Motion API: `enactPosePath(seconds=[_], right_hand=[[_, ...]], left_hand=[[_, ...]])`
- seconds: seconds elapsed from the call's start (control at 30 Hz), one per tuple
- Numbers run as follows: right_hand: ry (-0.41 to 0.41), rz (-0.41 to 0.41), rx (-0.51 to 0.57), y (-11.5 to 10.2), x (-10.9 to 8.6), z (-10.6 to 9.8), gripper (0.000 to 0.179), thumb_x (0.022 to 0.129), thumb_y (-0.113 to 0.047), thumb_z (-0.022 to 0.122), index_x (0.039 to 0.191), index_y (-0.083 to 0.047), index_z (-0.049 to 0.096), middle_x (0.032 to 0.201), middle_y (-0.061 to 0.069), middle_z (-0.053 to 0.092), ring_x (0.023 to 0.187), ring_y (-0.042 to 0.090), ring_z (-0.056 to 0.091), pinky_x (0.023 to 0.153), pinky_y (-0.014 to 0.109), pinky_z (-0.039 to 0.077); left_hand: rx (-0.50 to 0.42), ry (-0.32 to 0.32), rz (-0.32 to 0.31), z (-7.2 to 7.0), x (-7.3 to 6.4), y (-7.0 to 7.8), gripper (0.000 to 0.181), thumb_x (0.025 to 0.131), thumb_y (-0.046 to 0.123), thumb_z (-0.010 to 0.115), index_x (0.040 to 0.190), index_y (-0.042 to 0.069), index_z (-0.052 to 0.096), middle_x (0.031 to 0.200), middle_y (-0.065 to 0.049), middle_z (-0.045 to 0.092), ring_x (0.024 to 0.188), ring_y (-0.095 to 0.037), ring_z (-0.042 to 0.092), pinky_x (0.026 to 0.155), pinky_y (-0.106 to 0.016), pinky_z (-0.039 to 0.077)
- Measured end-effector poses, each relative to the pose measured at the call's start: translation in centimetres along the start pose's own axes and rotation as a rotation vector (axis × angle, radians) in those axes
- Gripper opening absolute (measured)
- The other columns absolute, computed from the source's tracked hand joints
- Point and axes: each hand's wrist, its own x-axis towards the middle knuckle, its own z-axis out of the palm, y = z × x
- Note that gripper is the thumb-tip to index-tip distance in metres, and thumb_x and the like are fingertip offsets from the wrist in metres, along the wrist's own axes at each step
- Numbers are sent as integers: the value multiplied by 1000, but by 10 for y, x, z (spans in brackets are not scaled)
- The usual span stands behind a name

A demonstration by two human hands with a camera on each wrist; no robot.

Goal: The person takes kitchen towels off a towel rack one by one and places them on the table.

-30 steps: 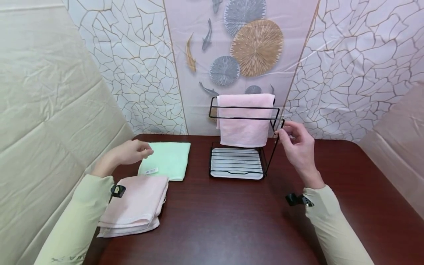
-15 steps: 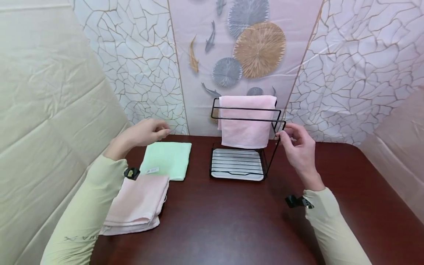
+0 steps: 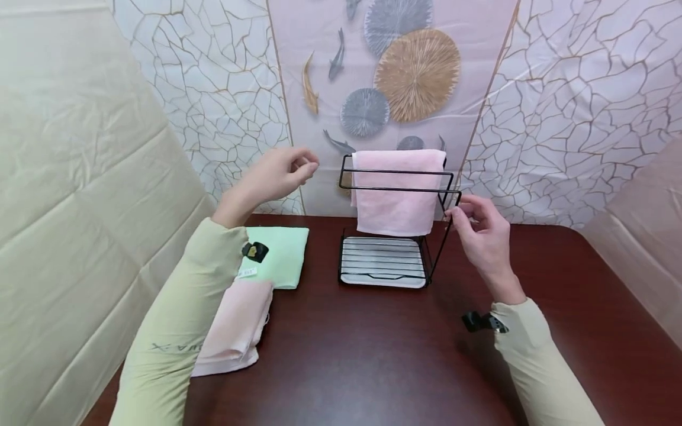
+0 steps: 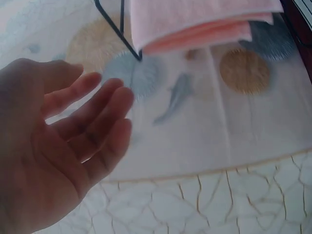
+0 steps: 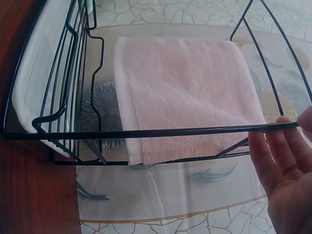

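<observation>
In the head view, the right hand [image 3: 482, 234] sat right of centre, its fingertips pinched on the front right corner of the black wire towel rack [image 3: 396, 190]; the right wrist view showed those fingers [image 5: 273, 161] curled against the rack's thin front bar, so this grip was closed on the rack. The rack stood at the middle of the frame on the dark reddish-brown wooden surface [image 3: 373, 355], close to the patterned backdrop. A pale pink terry towel [image 3: 396, 192] hung folded over the rack's rear bar, its lower edge ending just above the white drip tray [image 3: 382, 263] in the rack's base.

The left hand [image 3: 277, 174] was raised in the air at upper left of centre, just beside the rack's left end but apart from it. In the left wrist view the palm and fingers [image 4: 97, 122] were loosely spread and held nothing, so that grip was open, with the hanging pink towel [image 4: 195, 22] and a black rack corner at the top of the frame.

At lower left of the head view, a folded mint-green cloth [image 3: 282, 254] with a small white label lay flat on the surface, partly hidden by the left sleeve. Touching its near edge lay a folded pale pink cloth [image 3: 237, 325], also partly under the sleeve. Both folded cloths were well apart from the rack. A small black clip-like device sat at each wrist
</observation>
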Motion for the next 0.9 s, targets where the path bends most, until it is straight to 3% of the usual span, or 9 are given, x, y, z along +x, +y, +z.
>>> enactPosePath(seconds=[0.23,0.43,0.7,0.9], right_hand=[[10,10,36,26,-1,-2,24,90,10,60,113,10,61,86,-4,70,69,-1,63,62,11,50],[0,2,41,30,-2,-2,23,92,3,62,114,8,61,88,-12,70,70,1,64,61,13,50],[-5,7,24,30,-1,-2,23,92,2,62,114,8,61,87,-11,70,70,3,64,61,13,50],[4,12,20,32,-1,-2,24,90,8,61,114,10,61,86,0,70,71,-1,62,61,11,48]], left_hand=[[-40,46,43,10,28,25,22,100,21,53,115,10,64,110,-12,70,94,-23,68,84,-38,52],[-50,74,90,19,45,40,21,99,19,53,114,9,64,109,-11,70,98,-21,67,91,-35,50],[2,4,119,31,71,58,24,99,19,54,119,9,63,111,-7,70,104,-18,65,95,-32,48],[84,-73,113,44,90,70,32,99,20,52,129,11,61,121,-7,69,114,-17,63,99,-31,47]])
